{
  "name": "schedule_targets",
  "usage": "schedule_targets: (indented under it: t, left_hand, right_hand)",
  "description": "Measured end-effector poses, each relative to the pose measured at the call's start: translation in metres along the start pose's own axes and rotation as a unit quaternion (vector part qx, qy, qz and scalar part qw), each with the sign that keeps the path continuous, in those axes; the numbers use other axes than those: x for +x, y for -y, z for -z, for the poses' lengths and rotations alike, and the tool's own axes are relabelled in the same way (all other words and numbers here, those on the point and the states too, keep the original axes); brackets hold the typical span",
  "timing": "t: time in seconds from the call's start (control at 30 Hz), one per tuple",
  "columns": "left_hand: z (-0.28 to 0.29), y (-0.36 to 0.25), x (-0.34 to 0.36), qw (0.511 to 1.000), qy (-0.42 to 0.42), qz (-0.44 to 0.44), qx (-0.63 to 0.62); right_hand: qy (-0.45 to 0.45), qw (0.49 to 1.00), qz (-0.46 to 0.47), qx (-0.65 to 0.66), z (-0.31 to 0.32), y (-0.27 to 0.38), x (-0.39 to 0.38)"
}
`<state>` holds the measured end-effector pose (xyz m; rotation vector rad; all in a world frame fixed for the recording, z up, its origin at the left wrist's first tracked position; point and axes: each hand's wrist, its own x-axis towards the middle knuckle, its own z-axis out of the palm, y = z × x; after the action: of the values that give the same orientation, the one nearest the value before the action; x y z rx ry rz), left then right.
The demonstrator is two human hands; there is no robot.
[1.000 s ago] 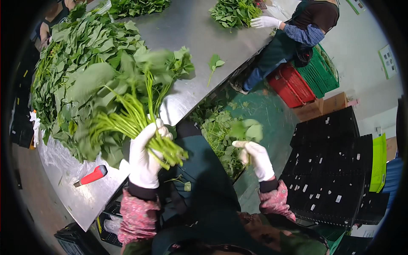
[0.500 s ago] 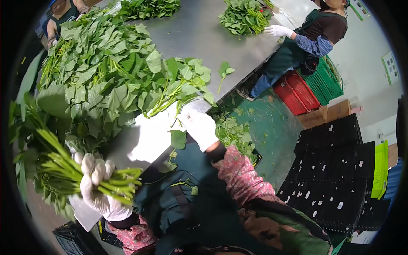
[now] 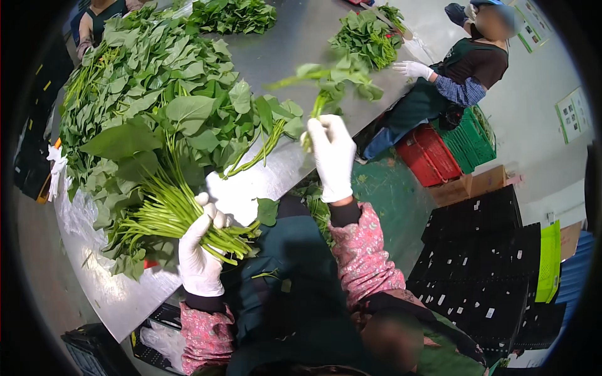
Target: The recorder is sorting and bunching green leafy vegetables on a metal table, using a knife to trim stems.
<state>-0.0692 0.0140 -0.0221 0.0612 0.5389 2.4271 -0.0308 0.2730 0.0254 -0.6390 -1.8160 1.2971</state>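
My left hand [image 3: 202, 254], in a white glove, is closed around a thick bunch of leafy green stems [image 3: 166, 207]. The cut ends stick out to the right of the fist, and the leaves spread up and left over the table's near edge. Raised above the table's edge, my right hand [image 3: 333, 156], also gloved, pinches a few leafy green sprigs [image 3: 318, 103] whose leaves are smeared by motion. A large heap of leafy greens [image 3: 169, 81] lies just beyond both hands. Several stems [image 3: 266, 147] poke out from its right side, between my hands.
Across the metal table [image 3: 295, 44] lie two more piles of greens [image 3: 233, 15] [image 3: 367, 41]. A co-worker [image 3: 467, 69] stands at the far right, another person [image 3: 103, 19] at the far left. Red [image 3: 429, 156] and green crates [image 3: 467, 141] and stacked black crates [image 3: 476, 250] stand on the right.
My left hand has brought its bunch rightward, in front of me. My right hand has risen away from the heap's edge, now with sprigs in it. The lone sprig no longer lies on the table.
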Motion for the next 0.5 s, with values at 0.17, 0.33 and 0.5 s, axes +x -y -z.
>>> schedule_targets:
  t: [0.17,0.33,0.5]
  left_hand:
    - [-0.025,0.009,-0.010,0.987,-0.101,-0.039,0.118]
    - [-0.022,0.028,-0.008,0.977,-0.127,-0.063,0.157]
    - [-0.041,0.046,-0.001,0.971,-0.135,-0.039,0.194]
  right_hand:
    - [0.082,0.991,-0.100,-0.045,0.000,-0.028,-0.015]
    - [0.154,0.974,-0.168,0.002,0.006,-0.047,-0.059]
    - [0.110,0.983,-0.096,-0.111,0.016,-0.048,-0.061]
